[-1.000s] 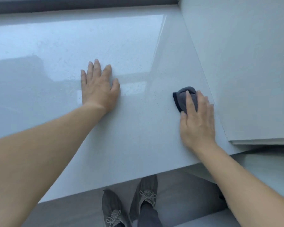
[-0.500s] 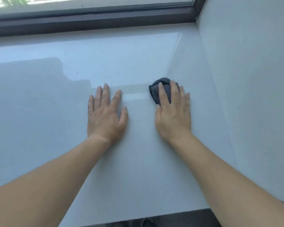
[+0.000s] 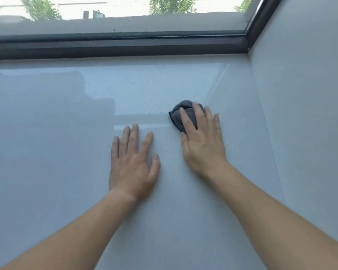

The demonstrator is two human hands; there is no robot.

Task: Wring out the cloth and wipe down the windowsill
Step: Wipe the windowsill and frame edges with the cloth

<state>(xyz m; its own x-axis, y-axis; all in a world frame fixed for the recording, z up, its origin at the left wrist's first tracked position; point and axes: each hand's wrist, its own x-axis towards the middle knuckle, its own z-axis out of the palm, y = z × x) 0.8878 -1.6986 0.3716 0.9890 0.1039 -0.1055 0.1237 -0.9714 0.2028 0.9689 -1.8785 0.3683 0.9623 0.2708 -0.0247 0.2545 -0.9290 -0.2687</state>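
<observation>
Cloth [image 3: 176, 116], dark grey and bunched into a small wad, lay on the glossy pale windowsill [image 3: 57, 152] toward its right end, about midway between the front edge and the back edge under the dark window frame [image 3: 125, 46]. The right hand [image 3: 203, 147] pressed it flat to the surface. Its fingers [image 3: 198, 114] were nearly straight and slightly spread over the top of the wad, with the thumb lying along the cloth's near left side rather than closing round it. The cloth sat under the fingertips and ahead of the palm, so it pointed toward the back edge. The wad showed no clear long axis.

The left hand [image 3: 132, 166] rested palm-down on the bare sill just to the left, nearer the front edge, its fingers [image 3: 134, 133] straight and a little apart. It held nothing and did not touch the cloth.

The wringing looked done and the wiping under way. A wide strip of sill lay between the cloth and the back edge, and a narrower one ran right to the side wall [image 3: 300, 114]. The right hand, already on the cloth, seemed the one to push it on, while the left appeared only to brace the body. A faint streak ran from the cloth toward the back right corner.
</observation>
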